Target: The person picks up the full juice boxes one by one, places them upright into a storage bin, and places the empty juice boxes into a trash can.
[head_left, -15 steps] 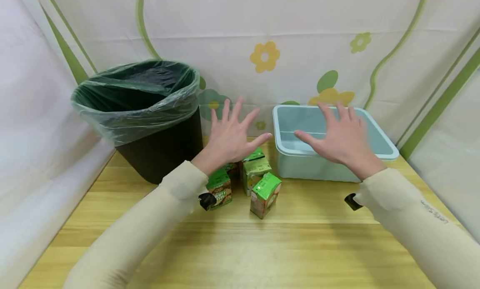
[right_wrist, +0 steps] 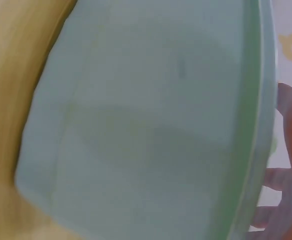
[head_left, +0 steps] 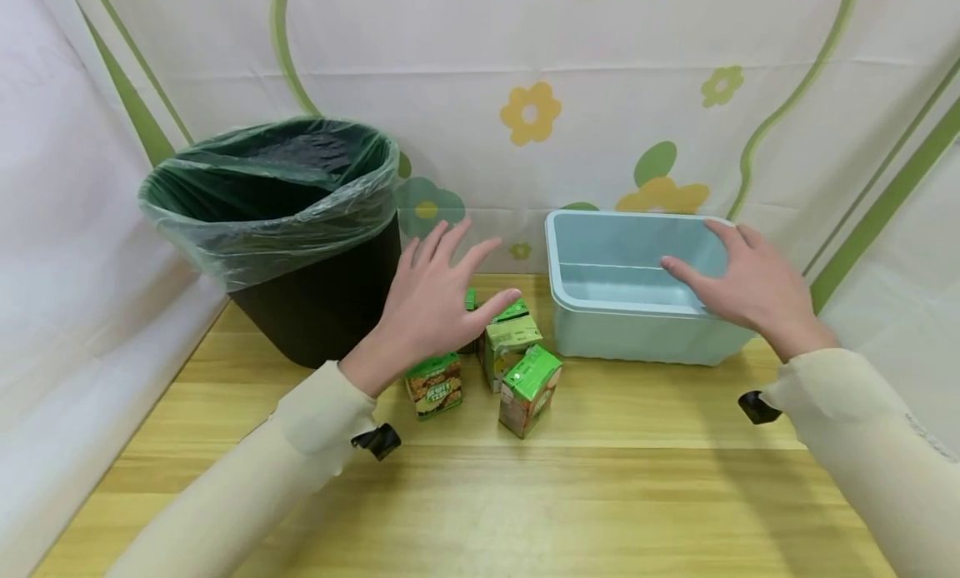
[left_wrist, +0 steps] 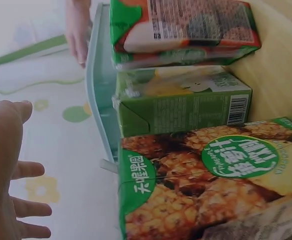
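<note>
At the far left stood a black bin (head_left: 322, 299), a translucent bag (head_left: 300, 241) folded over its rim. Just right of it hung the left hand (head_left: 431, 303), fingers spread, thumb held well out, gripping nothing. A pineapple carton (head_left: 437, 388) stood on the table (head_left: 480, 511) below the heel of that hand, its top partly hidden. Under the thumb was a light green carton (head_left: 507, 357), and nearer the viewer a bright-green-topped carton (head_left: 529, 386); the fingers were clear of all three. Farther right sat a pale blue tub (head_left: 630, 336), the right hand (head_left: 761, 282) over its right end, thumb apart from the fingers; whether they touched the rim could not be told.
</note>
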`<state>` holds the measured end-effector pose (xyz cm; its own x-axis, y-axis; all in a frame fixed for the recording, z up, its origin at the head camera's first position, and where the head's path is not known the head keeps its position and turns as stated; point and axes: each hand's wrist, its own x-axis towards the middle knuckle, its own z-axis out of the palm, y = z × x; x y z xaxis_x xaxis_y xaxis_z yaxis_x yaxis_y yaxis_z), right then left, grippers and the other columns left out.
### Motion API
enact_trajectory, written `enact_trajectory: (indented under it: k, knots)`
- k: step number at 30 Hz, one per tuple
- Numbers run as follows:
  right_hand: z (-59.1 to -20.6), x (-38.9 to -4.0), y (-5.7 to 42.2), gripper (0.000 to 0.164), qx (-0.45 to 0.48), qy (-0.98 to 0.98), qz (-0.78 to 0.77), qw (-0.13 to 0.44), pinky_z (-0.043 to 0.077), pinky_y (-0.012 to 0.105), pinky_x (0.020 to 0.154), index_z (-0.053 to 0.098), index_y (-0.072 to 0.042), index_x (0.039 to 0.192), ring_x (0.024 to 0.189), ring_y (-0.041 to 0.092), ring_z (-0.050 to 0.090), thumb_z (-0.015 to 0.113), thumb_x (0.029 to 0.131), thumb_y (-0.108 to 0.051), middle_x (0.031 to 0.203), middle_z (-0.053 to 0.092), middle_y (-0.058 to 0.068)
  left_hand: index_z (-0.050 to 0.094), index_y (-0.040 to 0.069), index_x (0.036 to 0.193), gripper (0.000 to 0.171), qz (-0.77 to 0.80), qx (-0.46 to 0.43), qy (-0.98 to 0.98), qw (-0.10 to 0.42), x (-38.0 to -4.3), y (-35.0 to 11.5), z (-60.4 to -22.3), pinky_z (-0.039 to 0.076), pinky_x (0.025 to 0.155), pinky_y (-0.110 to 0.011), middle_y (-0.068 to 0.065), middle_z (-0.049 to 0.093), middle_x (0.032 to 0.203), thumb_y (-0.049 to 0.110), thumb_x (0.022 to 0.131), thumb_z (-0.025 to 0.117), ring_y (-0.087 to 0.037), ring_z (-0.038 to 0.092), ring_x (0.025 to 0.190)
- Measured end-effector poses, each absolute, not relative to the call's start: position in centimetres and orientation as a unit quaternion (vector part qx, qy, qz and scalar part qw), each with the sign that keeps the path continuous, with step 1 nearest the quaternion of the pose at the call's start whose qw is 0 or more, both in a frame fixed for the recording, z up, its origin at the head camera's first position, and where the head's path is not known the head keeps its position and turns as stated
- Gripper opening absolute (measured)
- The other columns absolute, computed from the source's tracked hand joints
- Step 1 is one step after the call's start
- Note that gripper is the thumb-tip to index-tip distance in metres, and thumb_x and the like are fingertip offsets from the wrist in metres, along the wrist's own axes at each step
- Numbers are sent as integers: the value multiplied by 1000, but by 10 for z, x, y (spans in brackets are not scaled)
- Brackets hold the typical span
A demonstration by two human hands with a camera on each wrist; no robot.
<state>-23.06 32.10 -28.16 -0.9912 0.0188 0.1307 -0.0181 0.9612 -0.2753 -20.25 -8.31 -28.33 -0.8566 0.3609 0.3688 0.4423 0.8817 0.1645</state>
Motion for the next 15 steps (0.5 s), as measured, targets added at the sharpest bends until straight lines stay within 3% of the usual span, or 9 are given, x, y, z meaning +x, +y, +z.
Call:
enact_trajectory:
  k: [9,15]
  knots:
    - [-299,-226,348,99,-3,-980,190,53,24,84,107,11,-24,173,157,59,17,45,98,-79,177,9,26,59,24,152,62,-192,-263,-915,237,-168,-89,-290,35,125,-60,-12,49,164,58,101,63,-36,43,154]
    - [-311,-217,353,93,-14,-972,220,80,19,82,114,15,-26,172,159,57,15,47,100,-75,177,12,25,64,18,146,54,-250,-292,-882,273,-149,-89,-299,46,117,-59,-11,56,158,43,99,73,-30,54,146]
